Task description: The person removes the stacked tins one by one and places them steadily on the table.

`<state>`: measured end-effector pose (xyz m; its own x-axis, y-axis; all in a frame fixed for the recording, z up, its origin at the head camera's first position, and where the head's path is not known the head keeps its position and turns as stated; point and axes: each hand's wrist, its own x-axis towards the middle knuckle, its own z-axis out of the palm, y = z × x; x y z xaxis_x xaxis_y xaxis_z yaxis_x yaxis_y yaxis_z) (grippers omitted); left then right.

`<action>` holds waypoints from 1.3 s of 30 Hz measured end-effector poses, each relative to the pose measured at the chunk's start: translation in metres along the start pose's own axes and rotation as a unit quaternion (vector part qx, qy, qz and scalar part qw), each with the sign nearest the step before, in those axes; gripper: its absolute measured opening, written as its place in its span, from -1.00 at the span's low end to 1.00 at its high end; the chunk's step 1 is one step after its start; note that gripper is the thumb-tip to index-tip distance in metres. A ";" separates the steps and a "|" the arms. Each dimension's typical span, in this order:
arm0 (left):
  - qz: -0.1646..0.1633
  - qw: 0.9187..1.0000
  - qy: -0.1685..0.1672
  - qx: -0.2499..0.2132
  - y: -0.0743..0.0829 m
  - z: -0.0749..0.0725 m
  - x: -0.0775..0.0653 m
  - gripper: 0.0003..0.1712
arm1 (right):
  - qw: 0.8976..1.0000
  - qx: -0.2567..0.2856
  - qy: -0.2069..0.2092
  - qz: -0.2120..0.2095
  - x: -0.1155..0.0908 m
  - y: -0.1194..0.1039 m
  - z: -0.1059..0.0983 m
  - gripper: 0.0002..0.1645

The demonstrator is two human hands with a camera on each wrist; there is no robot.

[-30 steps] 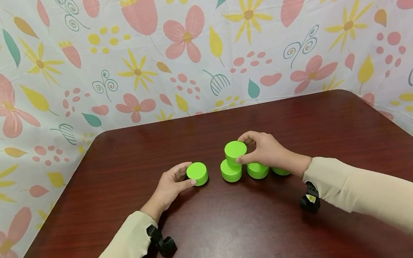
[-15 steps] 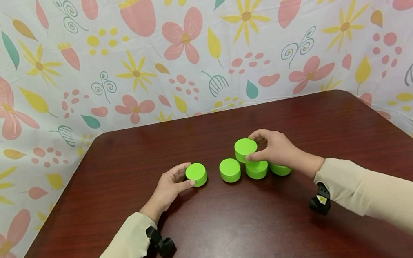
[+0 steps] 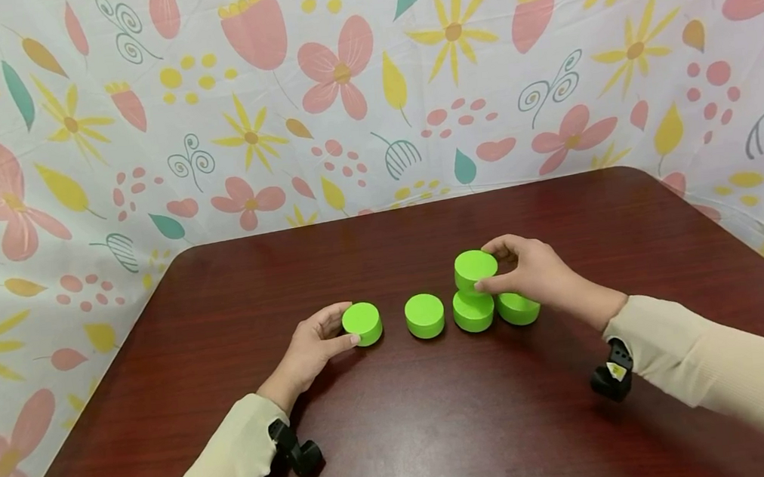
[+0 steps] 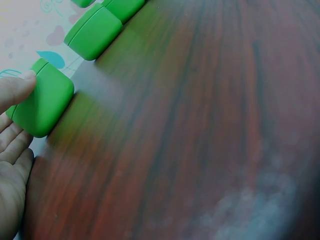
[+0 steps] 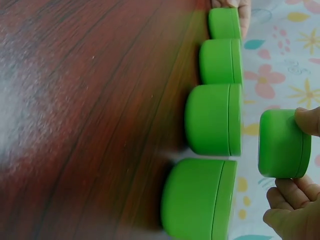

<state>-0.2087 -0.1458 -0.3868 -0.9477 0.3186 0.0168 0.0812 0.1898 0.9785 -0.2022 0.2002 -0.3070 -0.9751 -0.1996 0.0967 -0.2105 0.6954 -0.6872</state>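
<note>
My left hand (image 3: 311, 348) holds a small round lime-green lidded jar (image 3: 362, 325) at the left end of a row on the table, thumb on the near side and fingers behind. My right hand (image 3: 537, 274) grips another green jar (image 5: 280, 145) by its sides, raised above the row. In the head view this raised jar overlaps the third jar (image 3: 474, 315); in the right wrist view a gap shows between it and the row. The second jar (image 3: 424, 316) stands apart from its neighbours, and the fourth jar (image 3: 519, 310) is partly hidden behind my right hand.
The dark red-brown wooden table (image 3: 398, 419) has rounded far corners. Behind it hangs a white cloth (image 3: 360, 142) printed with flowers and leaves. A black wrist camera (image 3: 298, 450) sits at my left cuff, another wrist camera (image 3: 613, 373) at my right.
My right hand has carried its jar rightward along the row, from over the second jar to over the third. My left hand keeps its hold on the leftmost jar, in place.
</note>
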 end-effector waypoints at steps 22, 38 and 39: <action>0.002 1.000 -0.003 0.001 0.005 0.001 -0.001 -0.34 | 0.999 -0.002 0.036 0.025 -0.017 0.018 -0.026 -0.30; -0.005 1.000 -0.003 0.006 0.002 0.001 -0.002 -0.34 | 0.997 -0.021 0.060 0.039 -0.032 0.040 -0.035 -0.29; -0.005 1.000 -0.003 0.006 0.002 0.001 -0.002 -0.34 | 0.997 -0.022 0.061 0.041 -0.033 0.041 -0.035 -0.28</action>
<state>-0.2065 -0.1447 -0.3854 -0.9465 0.3225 0.0058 0.0753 0.2035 0.9762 -0.1814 0.2593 -0.3132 -0.9899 -0.0580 0.1295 -0.1301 0.7358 -0.6645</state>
